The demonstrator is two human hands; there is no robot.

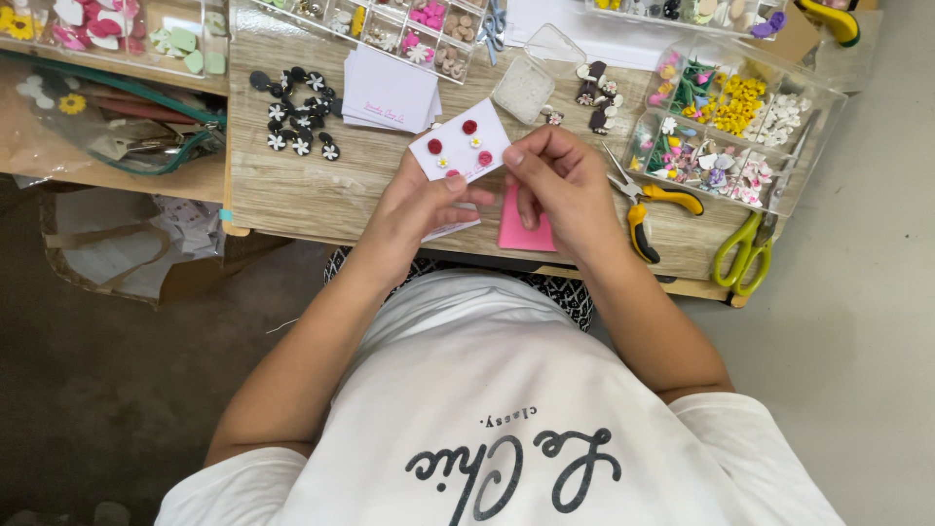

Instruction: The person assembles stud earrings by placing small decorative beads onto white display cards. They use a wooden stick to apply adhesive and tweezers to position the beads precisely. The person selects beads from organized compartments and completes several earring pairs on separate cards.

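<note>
Both hands were raised just above the near edge of the tabletop (292,190), closed on one small white card (460,148). The left hand (414,209) was held under the card's lower edge, with its thumb laid across the front. The right hand (560,185) was pinched on the card's right edge between thumb and fingertips. Four small round studs were carried on the card, dark red and pale, with tiny yellow-centred flowers between them.

A pink slip of paper (526,234) was laid flat under the right hand, partly hidden by it. A stack of blank white cards (388,93) was set just beyond the held card, and a scatter of black discs with white daisies (297,112) lay to its left. Yellow-handled pliers (648,200) rested just right of the right hand, and green-handled scissors (745,255) lay near the right edge. A clear compartment box (730,122) of tiny yellow, white, pink and green flower pieces stood beyond the pliers. A small open clear case (531,83) was placed behind the card, and a further divided box (390,29) of beads ran along the far side.

The tabletop was of pale, grainy wood. The boxes were of glossy clear plastic; the cards were matte and square-cut.
</note>
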